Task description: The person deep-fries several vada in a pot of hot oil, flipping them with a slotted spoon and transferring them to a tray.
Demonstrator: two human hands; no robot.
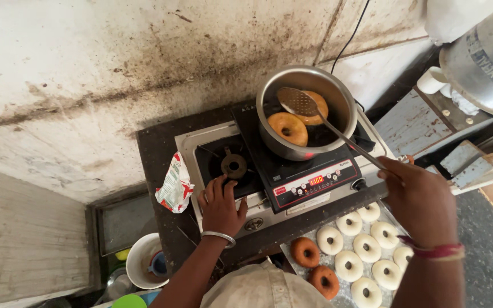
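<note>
Right hand (415, 197) grip pinches skimmer (299, 102) over pot (306, 111) | left hand (221, 208) spread on stove (223, 165) | two doughnuts (288, 128) frying, two browned doughnuts (305, 251) done, raw rings (349, 265) left on tray (287, 251).

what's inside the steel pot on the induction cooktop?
Two golden-brown doughnuts lie in the steel pot. The perforated skimmer, held by the right hand, hangs over the far doughnut, covering part of it. The oil level and pot bottom cannot be made out.

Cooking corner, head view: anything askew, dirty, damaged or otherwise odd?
The induction cooker sits askew on top of the gas stove, overhanging one burner. The wall behind is streaked with dark splatter. A crumpled packet lies beside the stove.
</note>
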